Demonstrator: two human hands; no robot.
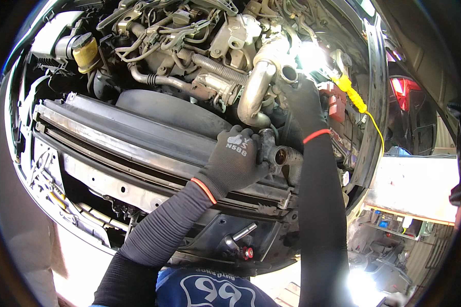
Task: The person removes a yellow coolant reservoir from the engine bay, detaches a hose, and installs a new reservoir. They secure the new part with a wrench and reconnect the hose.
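Note:
My left hand (pixel 235 158), in a black knit glove with an orange cuff edge, is closed at the front of an open engine bay. Its thumb and fingers grip a dark pipe fitting (pixel 278 156) with a round open mouth, beside a ribbed hose (pixel 293 166). Farther in, my gloved right hand (pixel 303 100) is closed around an open-ended pipe (pixel 289 75); glare and the hand itself hide part of the grip. Just left of it, a bent metal pipe (pixel 255 97) curves down from the engine.
A yellow lamp cord (pixel 353 94) runs past a red battery cover (pixel 336 106) on the right. A ratchet-like metal tool (pixel 243 233) and a red cap (pixel 248 253) lie on the front panel. Left stands a yellowish fluid reservoir (pixel 86 53). A white-topped table (pixel 415 176) stands beyond the car.

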